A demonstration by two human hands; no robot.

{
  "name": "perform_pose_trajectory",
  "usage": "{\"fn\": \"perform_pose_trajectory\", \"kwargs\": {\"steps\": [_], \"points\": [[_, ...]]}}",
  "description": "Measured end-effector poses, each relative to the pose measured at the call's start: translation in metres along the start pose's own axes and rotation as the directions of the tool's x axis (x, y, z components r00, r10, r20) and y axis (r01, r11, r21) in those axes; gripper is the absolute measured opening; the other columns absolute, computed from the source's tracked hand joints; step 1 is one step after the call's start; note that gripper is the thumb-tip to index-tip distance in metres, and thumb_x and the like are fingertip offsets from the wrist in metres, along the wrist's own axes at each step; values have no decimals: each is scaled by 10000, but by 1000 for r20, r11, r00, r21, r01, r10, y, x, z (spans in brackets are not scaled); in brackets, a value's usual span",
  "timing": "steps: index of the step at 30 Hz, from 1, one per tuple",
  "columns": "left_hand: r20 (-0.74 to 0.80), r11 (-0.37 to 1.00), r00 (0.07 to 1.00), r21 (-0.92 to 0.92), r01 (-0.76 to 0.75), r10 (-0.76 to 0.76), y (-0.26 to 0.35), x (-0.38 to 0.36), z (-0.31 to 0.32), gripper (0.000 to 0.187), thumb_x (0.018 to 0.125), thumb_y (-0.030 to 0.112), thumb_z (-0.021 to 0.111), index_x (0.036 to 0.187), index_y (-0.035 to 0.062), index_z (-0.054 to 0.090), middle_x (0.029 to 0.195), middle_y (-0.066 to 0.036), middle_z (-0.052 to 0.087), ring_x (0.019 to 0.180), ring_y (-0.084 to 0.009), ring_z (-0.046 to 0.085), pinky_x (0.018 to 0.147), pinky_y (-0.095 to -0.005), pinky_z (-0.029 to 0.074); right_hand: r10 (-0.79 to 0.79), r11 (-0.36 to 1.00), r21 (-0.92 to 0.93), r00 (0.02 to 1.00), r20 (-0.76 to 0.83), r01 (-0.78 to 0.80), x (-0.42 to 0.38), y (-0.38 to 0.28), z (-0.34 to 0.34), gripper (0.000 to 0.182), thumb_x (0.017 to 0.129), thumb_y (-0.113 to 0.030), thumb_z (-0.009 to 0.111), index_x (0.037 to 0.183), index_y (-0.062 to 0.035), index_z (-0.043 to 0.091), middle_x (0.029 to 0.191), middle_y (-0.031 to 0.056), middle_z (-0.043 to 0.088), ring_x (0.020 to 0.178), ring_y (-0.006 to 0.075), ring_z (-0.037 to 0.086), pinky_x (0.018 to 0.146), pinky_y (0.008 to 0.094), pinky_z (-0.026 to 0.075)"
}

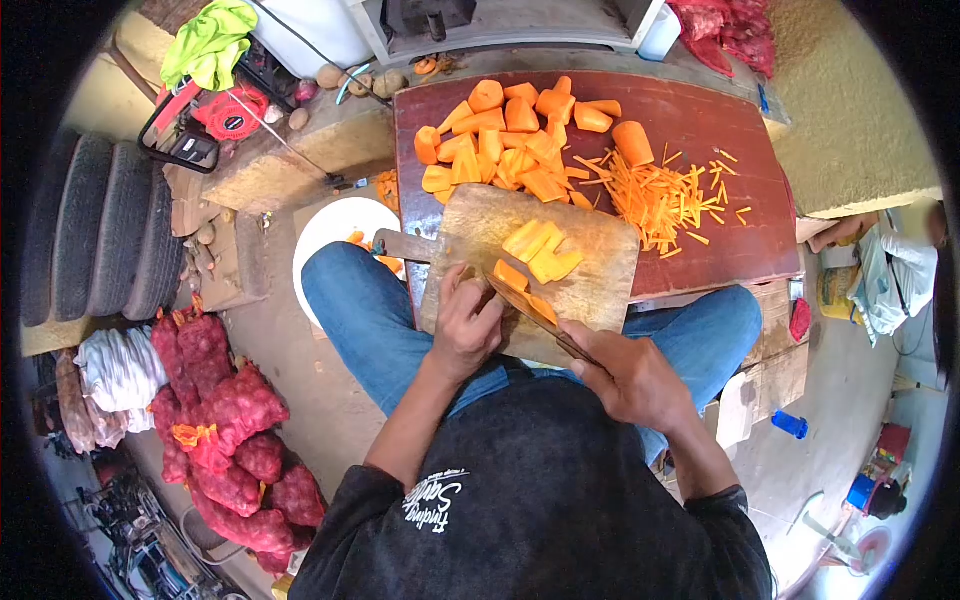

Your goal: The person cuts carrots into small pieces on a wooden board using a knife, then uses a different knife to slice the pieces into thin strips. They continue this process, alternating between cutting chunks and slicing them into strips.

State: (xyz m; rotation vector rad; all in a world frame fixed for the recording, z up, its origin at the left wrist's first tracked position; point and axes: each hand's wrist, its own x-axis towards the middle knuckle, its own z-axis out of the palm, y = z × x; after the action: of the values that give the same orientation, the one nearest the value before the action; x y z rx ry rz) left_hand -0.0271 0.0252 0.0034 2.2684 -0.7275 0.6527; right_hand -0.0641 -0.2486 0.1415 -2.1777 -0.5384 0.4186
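My right hand [635, 378] is wrapped round the handle of a knife [545, 322], its blade slanting up and left over a wooden cutting board [600, 225]. Beside the blade lie carrot slices [512, 275], partly covered by it. My left hand [468, 318] is closed at the board's left edge, its fingers curled close to the blade's tip; what they grip, if anything, is hidden. Farther up the board rests a group of flat carrot slices [543, 248]. The board sits above my lap, its far edge against a dark red table [740, 130].
Peeled carrot chunks [520, 115] and a heap of carrot sticks [655, 200] lie on the table. A white basin [318, 235] with orange scraps stands left of my knee. Red mesh sacks [235, 410] and tyres [110, 225] are at left, a blue object [790, 425] on the floor at right.
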Motion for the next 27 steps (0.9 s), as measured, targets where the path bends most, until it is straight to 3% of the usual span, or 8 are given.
{"fn": "perform_pose_trajectory", "kwargs": {"steps": [5, 11, 14, 17, 19, 21, 23, 27], "points": [[-31, 1000, 999, -19, -18, 18, 3, 7, -2, 289, 721, -12, 796, 1006, 22, 762, 981, -120, 633, 922, -309, 684, 1124, -656, 500, -55, 998, -20, 997, -47, 54, 4, 2, 10, 541, 1016, -91, 748, 1538, -54, 608, 1080, 229, 757, 957, 453, 756, 821, 520, 602], [-37, 1000, 999, 7, -15, 16, 3, 7, -1, 346, 734, -2, 816, 1074, 35, 773, 1045, -126, 669, 950, -311, 699, 1119, -641, 491, -68, 989, -134, 997, -26, 64, 36, 29, 31, 562, 1033, -138, 698, 1560, -62, 519, 1115, 234, 770, 1022, 468, 747, 822, 536, 620], [-38, 1000, 999, 24, -3, 4, 3, 6, -1, 360, 751, -8, 820, 1104, 48, 777, 1052, -124, 676, 939, -307, 699, 1111, -632, 490, -172, 977, -147, 981, -93, 157, 50, 41, 39, 538, 1059, -173, 679, 1565, -43, 549, 1147, 245, 775, 1024, 440, 767, 843, 506, 620], [-53, 1000, 999, 3, 4, -4, 3, 4, 2, 367, 760, -15, 824, 1117, 55, 776, 1046, -120, 680, 925, -298, 699, 1098, -628, 492, -13, 984, 177, 998, -64, 24, 58, 53, 28, 504, 1080, -174, 666, 1555, -23, 591, 1183, 251, 780, 1039, 412, 787, 881, 479, 619], [-67, 1000, 998, -1, 0, 0, 2, 5, 3, 370, 762, -14, 828, 1122, 52, 773, 1036, -119, 681, 917, -294, 698, 1089, -627, 494, 175, 943, 290, 984, -13, -164, 56, 30, 9, 498, 1081, -156, 691, 1541, 10, 600, 1302, 236, 770, 1156, 298, 768, 970, 419, 591], [-76, 1000, 997, 8, 1, -1, 3, 6, 1, 373, 763, -9, 832, 1127, 43, 769, 1021, -117, 679, 908, -293, 695, 1080, -627, 497, 165, 945, 288, 986, -17, -153, 49, 22, 6, 502, 1080, -139, 702, 1543, 23, 596, 1361, 231, 762, 1217, 267, 762, 1016, 397, 578], [-89, 1000, 996, 13, 5, -4, 2, 5, 4, 383, 751, -11, 823, 1128, 33, 773, 1000, -119, 673, 900, -295, 689, 1093, -634, 494, -45, 985, 160, 995, -91, 60, 34, 25, 12, 516, 1077, -123, 697, 1560, 15, 579, 1360, 237, 757, 1223, 319, 769, 1021, 412, 581], [-47, 999, 999, 43, 7, -5, 2, 4, 2, 406, 719, -18, 792, 1123, 20, 786, 954, -118, 651, 877, -300, 674, 1124, -647, 488, -22, 999, 26, 1000, 6, 22, 17, 4, 11, 592, 1068, -143, 701, 1611, -25, 498, 1189, 274, 751, 1085, 490, 741, 926, 511, 607]]}}
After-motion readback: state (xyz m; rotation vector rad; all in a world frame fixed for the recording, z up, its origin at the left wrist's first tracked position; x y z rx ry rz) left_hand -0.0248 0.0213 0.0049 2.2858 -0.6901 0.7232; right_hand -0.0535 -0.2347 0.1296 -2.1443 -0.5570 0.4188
